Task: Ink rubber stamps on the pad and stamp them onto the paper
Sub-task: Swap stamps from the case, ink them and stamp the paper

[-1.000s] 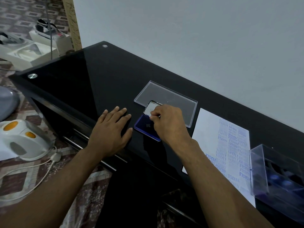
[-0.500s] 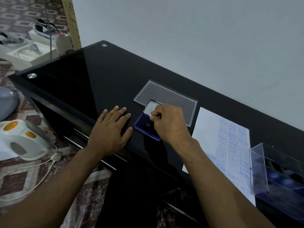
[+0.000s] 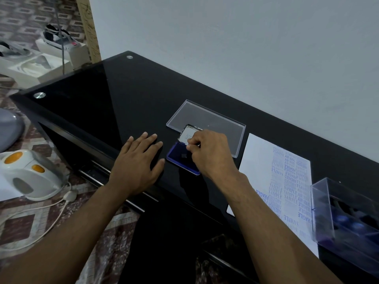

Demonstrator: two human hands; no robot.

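My left hand [image 3: 137, 163] lies flat, fingers straight, on the table [image 3: 127, 103]. My right hand [image 3: 211, 153] has fingers curled over the ink pad [image 3: 178, 155]; can't tell what they pinch.

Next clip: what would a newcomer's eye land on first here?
The two hands at the centre of the black table: the right hand curled over the open blue ink pad, what it pinches hidden, and the left hand flat beside it. Next, the paper to the right, crowded with blue stamp marks, with a clear box over its corner.
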